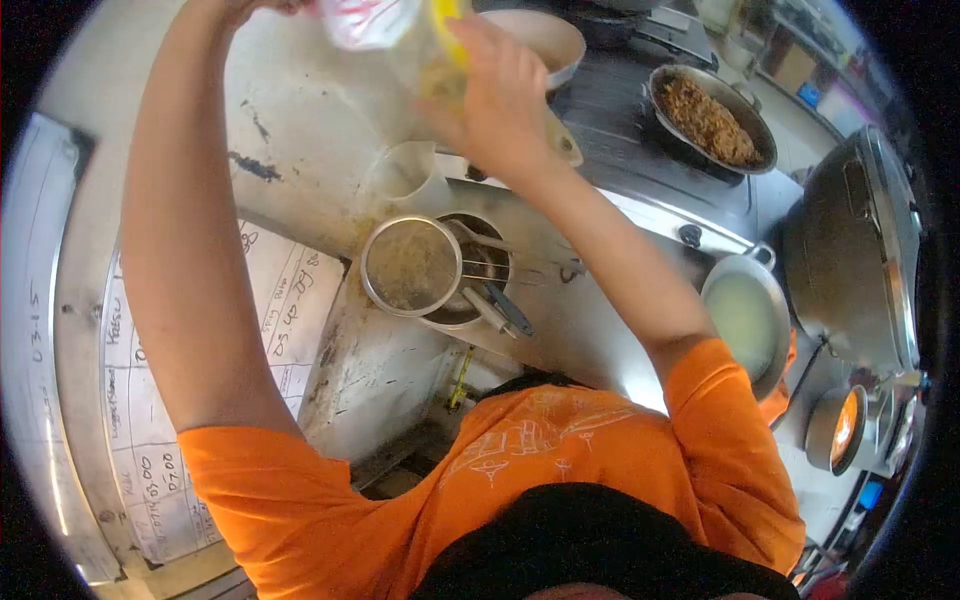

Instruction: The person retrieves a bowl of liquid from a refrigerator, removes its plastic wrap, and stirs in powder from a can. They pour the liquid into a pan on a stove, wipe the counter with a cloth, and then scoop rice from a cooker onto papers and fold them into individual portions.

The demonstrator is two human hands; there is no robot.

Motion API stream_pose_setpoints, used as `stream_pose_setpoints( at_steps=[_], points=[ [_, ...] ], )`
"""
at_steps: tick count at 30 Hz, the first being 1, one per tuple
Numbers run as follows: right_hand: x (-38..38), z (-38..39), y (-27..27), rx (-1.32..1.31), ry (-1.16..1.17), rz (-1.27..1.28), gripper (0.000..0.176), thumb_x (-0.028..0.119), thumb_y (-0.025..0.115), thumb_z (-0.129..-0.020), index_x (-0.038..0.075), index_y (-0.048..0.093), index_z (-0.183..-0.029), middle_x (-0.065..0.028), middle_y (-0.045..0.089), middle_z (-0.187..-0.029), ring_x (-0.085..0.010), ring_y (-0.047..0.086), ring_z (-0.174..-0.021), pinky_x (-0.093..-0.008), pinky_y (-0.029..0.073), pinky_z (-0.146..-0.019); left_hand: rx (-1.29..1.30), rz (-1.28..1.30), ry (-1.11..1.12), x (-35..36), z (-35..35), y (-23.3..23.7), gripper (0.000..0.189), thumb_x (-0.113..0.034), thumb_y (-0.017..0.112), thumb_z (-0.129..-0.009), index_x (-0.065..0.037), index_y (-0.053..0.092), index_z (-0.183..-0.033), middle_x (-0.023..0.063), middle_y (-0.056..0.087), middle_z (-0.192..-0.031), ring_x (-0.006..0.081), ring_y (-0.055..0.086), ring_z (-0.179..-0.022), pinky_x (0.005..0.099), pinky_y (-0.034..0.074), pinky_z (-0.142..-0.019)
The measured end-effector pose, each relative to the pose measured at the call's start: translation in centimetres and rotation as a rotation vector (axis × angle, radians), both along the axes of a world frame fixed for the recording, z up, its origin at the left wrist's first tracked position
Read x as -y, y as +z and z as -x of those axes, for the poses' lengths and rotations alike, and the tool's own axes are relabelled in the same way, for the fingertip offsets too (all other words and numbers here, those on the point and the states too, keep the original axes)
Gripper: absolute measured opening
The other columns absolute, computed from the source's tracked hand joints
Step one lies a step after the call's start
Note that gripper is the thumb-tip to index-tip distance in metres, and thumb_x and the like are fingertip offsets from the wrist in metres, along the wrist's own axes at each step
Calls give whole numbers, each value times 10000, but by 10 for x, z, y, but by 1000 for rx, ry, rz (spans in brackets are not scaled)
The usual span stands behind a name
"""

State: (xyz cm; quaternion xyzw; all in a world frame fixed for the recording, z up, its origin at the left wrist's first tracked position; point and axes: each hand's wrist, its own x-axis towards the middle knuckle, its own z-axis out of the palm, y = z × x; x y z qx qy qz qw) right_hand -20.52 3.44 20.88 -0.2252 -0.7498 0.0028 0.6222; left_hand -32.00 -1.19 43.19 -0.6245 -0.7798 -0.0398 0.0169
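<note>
At the top of the view, my right hand [500,95] is closed on a yellow and clear plastic packet [440,45], blurred by motion. Only the lower edge of my left hand [265,5] shows at the top edge, beside the packet's white and red part; its fingers are mostly cut off. Below them a translucent jug [410,175] stands on the counter. A round mesh strainer [410,265] lies over the left side of a metal pot [485,250] with utensils in it. Behind my right hand is a pale bowl [540,45].
A pan of brown food [710,120] sits on the stove [620,140]. To the right are a pot of pale liquid [740,325], a large lidded metal pot [840,255] and a small pan with orange contents [835,430]. Handwritten sheets [290,290] hang at the left.
</note>
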Motion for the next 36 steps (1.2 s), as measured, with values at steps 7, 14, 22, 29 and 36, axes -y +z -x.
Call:
stream_pose_setpoints(
  at_steps=[7,14,22,29,36],
  points=[
    [26,-98,3,201,228,102,518,231,664,-729,61,453,-1170,-115,521,-1095,-282,494,-987,-404,353,-845,-531,-150,-152,-27,98,-75,263,-263,546,-820,-16,637,-807,180,626,-745,313,616,-725,392,476,-671],
    [57,-176,-23,344,299,415,455,132,651,-741,52,475,-1153,-91,574,-968,-262,539,-899,-356,391,-795,-410,-97,-64,-18,123,-136,257,-265,541,-825,-26,637,-820,204,616,-817,367,590,-803,429,462,-709],
    [90,-159,-85,537,507,735,225,129,605,-792,32,536,-983,-139,602,-918,-273,595,-820,-364,467,-732,-265,-163,-52,-5,124,-171,269,-271,525,-840,-21,620,-806,215,598,-789,388,572,-764,442,452,-675],
    [119,-96,-169,1098,484,1164,392,220,539,-819,33,414,-1140,-218,611,-891,-390,592,-862,-476,461,-749,-220,38,-28,13,121,-233,257,-276,534,-830,-37,625,-854,193,610,-823,364,585,-797,438,458,-700],
    [105,-100,-163,952,766,988,320,233,553,-829,55,489,-1088,-213,570,-998,-375,564,-890,-444,442,-770,-139,-470,-165,59,78,-243,271,-227,574,-832,-17,587,-1003,181,585,-975,352,560,-884,401,445,-776]
  ],
)
